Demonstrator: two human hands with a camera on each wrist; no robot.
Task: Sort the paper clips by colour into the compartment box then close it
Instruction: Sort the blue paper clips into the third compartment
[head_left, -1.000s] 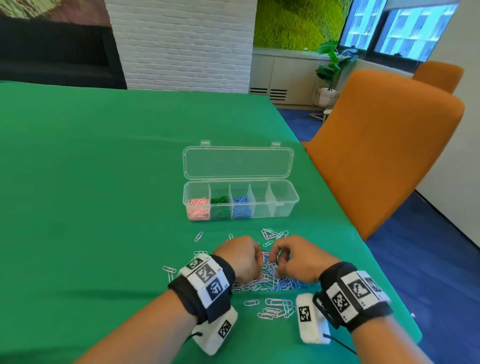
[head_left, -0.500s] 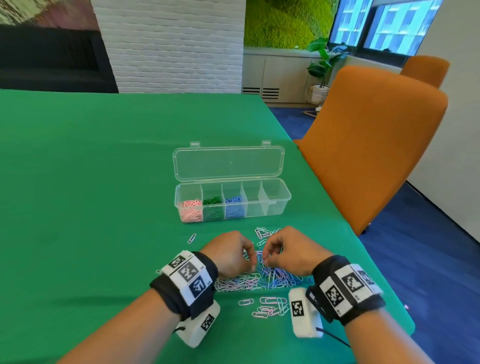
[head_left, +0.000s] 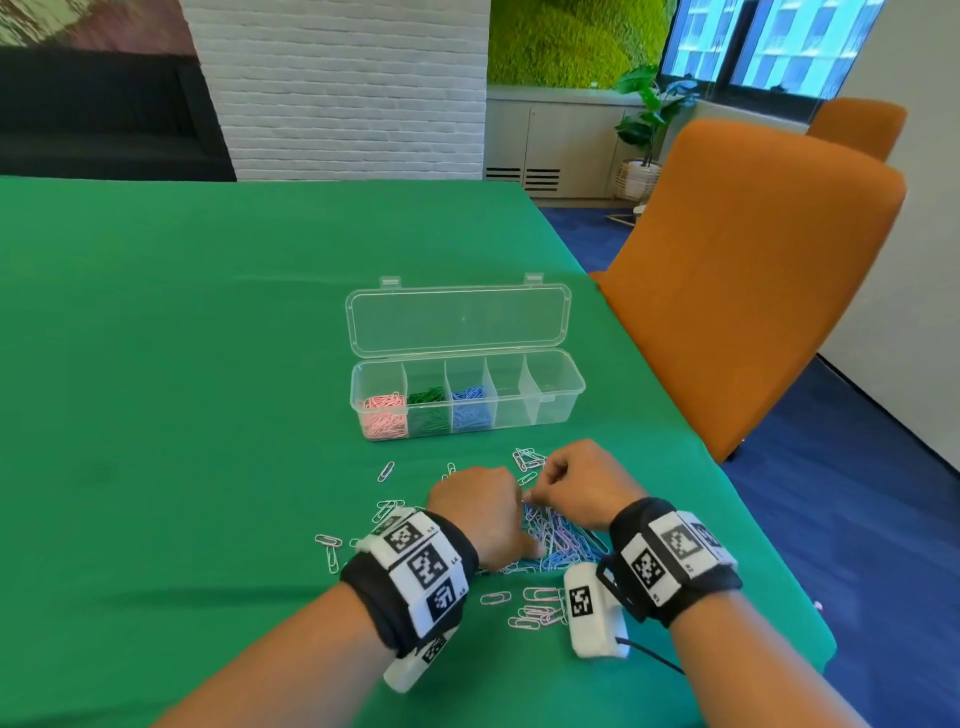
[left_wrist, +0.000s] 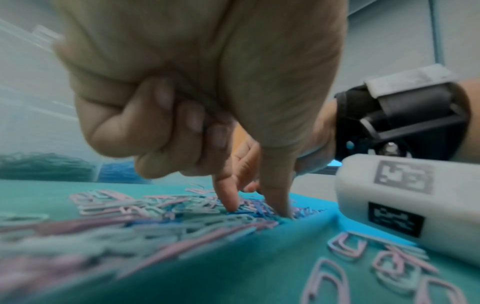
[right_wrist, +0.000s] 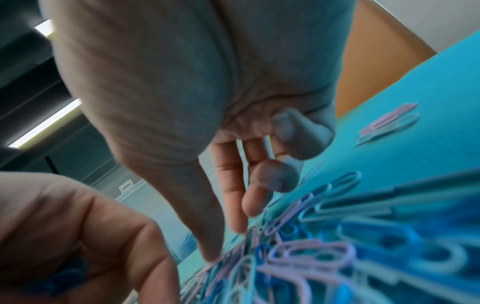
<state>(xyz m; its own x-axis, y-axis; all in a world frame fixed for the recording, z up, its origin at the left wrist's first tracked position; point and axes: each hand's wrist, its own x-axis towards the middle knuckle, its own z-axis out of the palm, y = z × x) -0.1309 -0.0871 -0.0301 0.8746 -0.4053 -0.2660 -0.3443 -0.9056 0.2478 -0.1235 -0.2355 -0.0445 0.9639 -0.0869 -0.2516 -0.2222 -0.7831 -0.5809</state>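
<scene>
A clear compartment box (head_left: 569, 400) stands open on the green table, its lid (head_left: 457, 322) tipped back. Its three left compartments hold pink clips (head_left: 384, 415), green clips (head_left: 427, 408) and blue clips (head_left: 470, 408); the two right ones look empty. In front of it lies a mixed pile of paper clips (head_left: 563, 540), blue, pink and pale. My left hand (head_left: 480, 512) hangs over the pile with its fingers curled; thumb and index (left_wrist: 255, 205) dig into blue clips, and blue shows in its palm (right_wrist: 62, 275). My right hand (head_left: 576, 483) pokes thumb and index (right_wrist: 226, 242) into the pile while curled fingers hold a pale clip (right_wrist: 267, 148).
Loose clips lie around the pile: a pink cluster (head_left: 535, 608) near my wrists, a pale bunch (head_left: 527, 460) towards the box, and singles (head_left: 385, 470) on the left. An orange chair (head_left: 748, 291) stands at the table's right edge (head_left: 769, 551).
Both hands stay over the pile, fingertips still working in the clips. The box has not moved; only my head view has drifted slightly.
</scene>
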